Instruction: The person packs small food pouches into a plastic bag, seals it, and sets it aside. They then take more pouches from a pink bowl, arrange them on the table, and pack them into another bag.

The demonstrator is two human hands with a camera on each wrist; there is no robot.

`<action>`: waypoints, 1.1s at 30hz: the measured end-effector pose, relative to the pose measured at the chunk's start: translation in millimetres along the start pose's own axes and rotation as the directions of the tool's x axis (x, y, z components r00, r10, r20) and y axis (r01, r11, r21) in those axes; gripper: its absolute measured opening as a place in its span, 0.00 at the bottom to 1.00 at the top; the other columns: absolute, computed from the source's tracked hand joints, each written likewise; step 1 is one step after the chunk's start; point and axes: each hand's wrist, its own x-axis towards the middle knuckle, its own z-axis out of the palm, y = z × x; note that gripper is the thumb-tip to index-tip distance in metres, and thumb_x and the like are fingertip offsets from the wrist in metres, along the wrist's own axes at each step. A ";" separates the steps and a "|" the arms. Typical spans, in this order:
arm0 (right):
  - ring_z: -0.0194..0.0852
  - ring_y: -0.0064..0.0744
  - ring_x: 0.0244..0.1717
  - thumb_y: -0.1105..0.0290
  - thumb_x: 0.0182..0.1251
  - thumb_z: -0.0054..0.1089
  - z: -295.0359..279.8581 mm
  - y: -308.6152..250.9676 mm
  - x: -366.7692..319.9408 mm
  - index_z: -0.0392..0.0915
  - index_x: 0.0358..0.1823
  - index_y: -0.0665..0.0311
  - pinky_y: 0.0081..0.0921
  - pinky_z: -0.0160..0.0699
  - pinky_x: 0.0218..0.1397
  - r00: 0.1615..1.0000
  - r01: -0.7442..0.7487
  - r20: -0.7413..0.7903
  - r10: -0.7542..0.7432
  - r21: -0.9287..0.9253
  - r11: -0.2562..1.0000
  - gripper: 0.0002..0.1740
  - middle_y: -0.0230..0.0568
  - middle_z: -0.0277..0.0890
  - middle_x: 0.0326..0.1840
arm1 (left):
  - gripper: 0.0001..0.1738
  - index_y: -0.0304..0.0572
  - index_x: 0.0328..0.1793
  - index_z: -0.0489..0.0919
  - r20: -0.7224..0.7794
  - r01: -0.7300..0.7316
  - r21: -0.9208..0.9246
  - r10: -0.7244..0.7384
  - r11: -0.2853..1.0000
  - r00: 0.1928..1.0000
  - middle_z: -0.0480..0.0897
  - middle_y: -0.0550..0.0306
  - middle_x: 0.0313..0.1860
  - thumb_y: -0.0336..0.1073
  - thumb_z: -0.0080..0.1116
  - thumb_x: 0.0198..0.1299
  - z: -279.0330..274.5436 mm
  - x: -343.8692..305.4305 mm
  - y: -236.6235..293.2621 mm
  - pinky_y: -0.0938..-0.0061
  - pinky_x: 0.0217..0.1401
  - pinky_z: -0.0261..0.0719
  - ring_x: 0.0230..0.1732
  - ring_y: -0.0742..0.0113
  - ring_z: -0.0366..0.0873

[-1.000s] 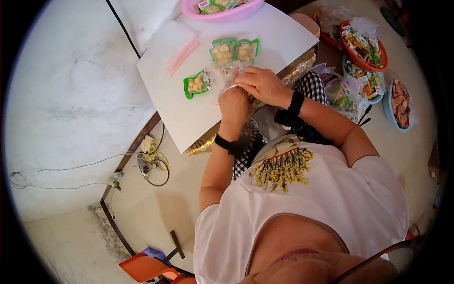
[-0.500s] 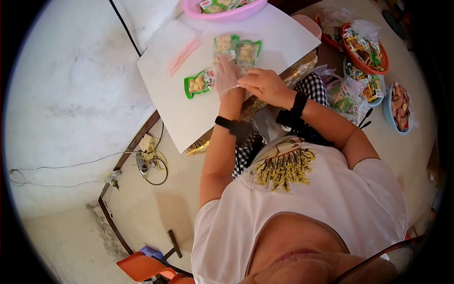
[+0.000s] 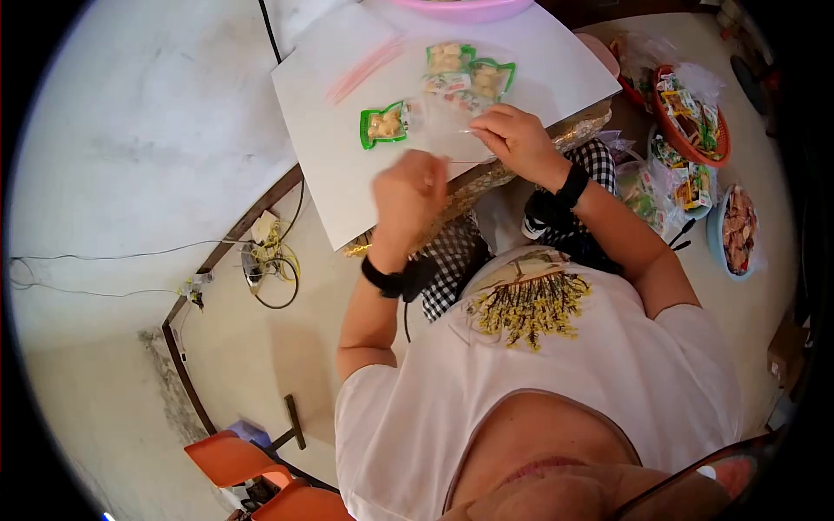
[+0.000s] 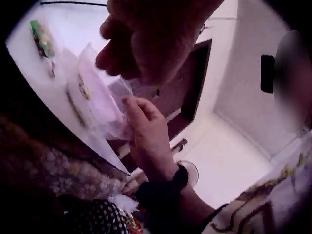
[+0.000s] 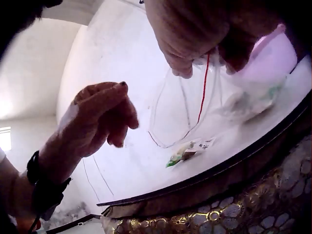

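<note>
My right hand [image 3: 521, 143] pinches the edge of a clear bag [image 3: 441, 124] over the white table; in the right wrist view a thin red line runs along the bag [image 5: 202, 97]. My left hand [image 3: 407, 195] is raised at the table's near edge, apart from the bag, slightly blurred. Its fingers bend loosely and nothing shows in them in the right wrist view, where the hand [image 5: 97, 119] is at left. One green-edged packet [image 3: 383, 126] of pale pieces lies left of the bag, and two more [image 3: 449, 59] [image 3: 491, 78] lie behind it.
Pink-lined clear film [image 3: 365, 69] lies flat at the table's back left. A pink basin [image 3: 469, 9] stands at the back edge. On the floor at right are a red basket [image 3: 695, 143] of packets and a blue basin [image 3: 719, 243]. Cables [image 3: 278, 260] lie at left.
My left hand has drawn back from beside the bag and packets toward the table's near edge. The right hand still pinches the bag. The head view has shifted, so the table appears higher and farther right.
</note>
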 end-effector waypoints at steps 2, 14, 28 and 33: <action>0.74 0.44 0.30 0.73 0.65 0.60 -0.3 0.5 -0.9 0.80 0.41 0.64 0.32 0.73 0.34 1.000 0.003 0.016 -0.003 -0.018 1.000 0.05 0.43 0.74 0.33 | 0.09 0.43 0.26 0.78 -0.231 0.112 0.134 -0.079 0.985 0.970 0.78 0.53 0.23 0.36 0.63 0.57 -3.9 7.9 -39.9 0.63 0.27 0.74 0.24 0.51 0.78; 0.74 0.44 0.31 0.75 0.62 0.59 -4.3 -7.0 -5.7 0.80 0.40 0.64 0.34 0.73 0.33 0.995 0.010 0.099 -0.004 -0.065 0.998 0.06 0.43 0.73 0.33 | 0.35 0.33 0.44 0.78 0.118 0.603 0.278 -0.650 0.747 0.751 0.82 0.41 0.44 0.57 0.70 0.40 30.4 52.7 -126.7 0.56 0.48 0.79 0.47 0.47 0.81; 0.73 0.46 0.33 0.71 0.62 0.60 -2.7 -10.3 -9.8 0.79 0.36 0.63 0.37 0.72 0.35 0.998 0.005 0.070 -0.001 -0.063 0.998 0.05 0.42 0.73 0.32 | 0.16 0.35 0.50 0.74 0.136 0.464 -0.835 -0.705 0.296 0.696 0.80 0.55 0.40 0.24 0.60 0.55 11.6 12.7 -141.0 0.73 0.36 0.82 0.38 0.67 0.81; 0.73 0.46 0.34 0.69 0.62 0.60 -1.3 -11.1 -6.7 0.79 0.35 0.63 0.39 0.73 0.35 1.000 0.008 0.026 -0.007 -0.034 0.999 0.05 0.41 0.73 0.32 | 0.19 0.36 0.60 0.71 0.165 0.301 -0.949 -0.668 0.093 0.726 0.79 0.50 0.54 0.25 0.51 0.62 -24.8 -20.7 -153.1 0.57 0.56 0.80 0.53 0.57 0.79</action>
